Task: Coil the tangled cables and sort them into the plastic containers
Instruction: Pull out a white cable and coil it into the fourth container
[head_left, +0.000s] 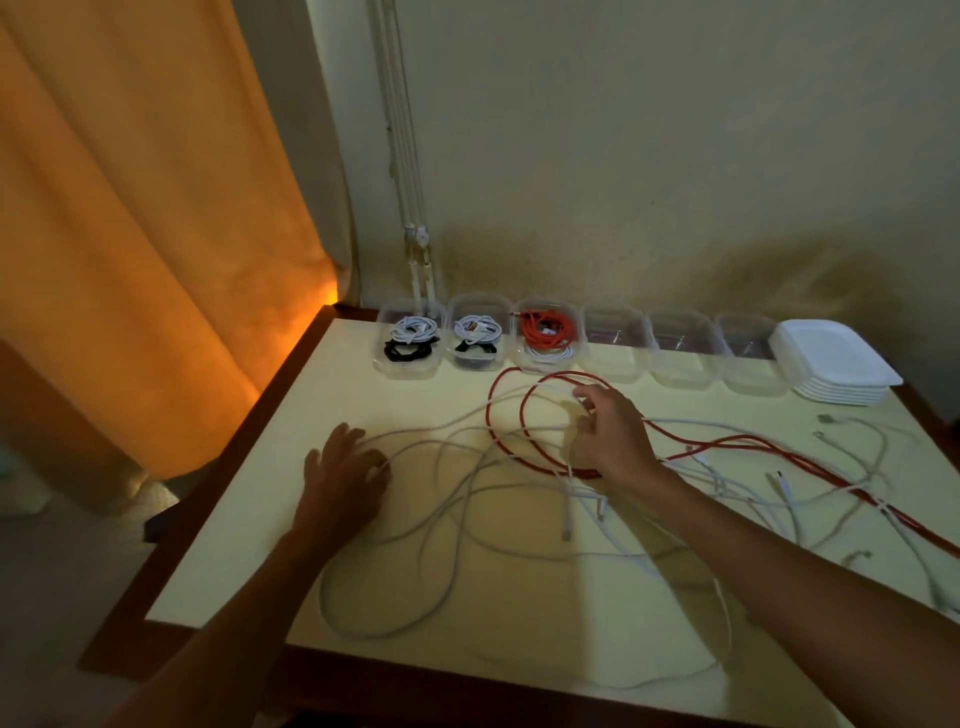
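Curtain far left, off the tabletop.

Left hand rests palm down at the left end of the tangle. Its fingers lie fairly straight and seem to pin a white cable at the loop by the fingertips. No curl round it that I can see.

Far edge, left to right: bin 1 and bin 2 each hold coiled white and black cables. Bin 3 holds a red coil over a white one. Three more bins look empty. Stack of lids at the right end.

Right hand sits mid-tabletop over the red cable. Fingers bent, tips at the far side of the red loop where white strands cross it. Looks like a pinch on a strand there; can't tell whether it's red or white.

The red cable loops left of that hand, passes under it, then runs right and near to the tabletop edge. More white cables lie tangled over it on the right.

Step in hand, my read: free one cable from the mess.
- keep the left hand as the anchor
- find a plug end first, pull that through, not the middle
- lift crossings off, don't drag or the knots tighten
- coil only once it's free, then into the next empty bin
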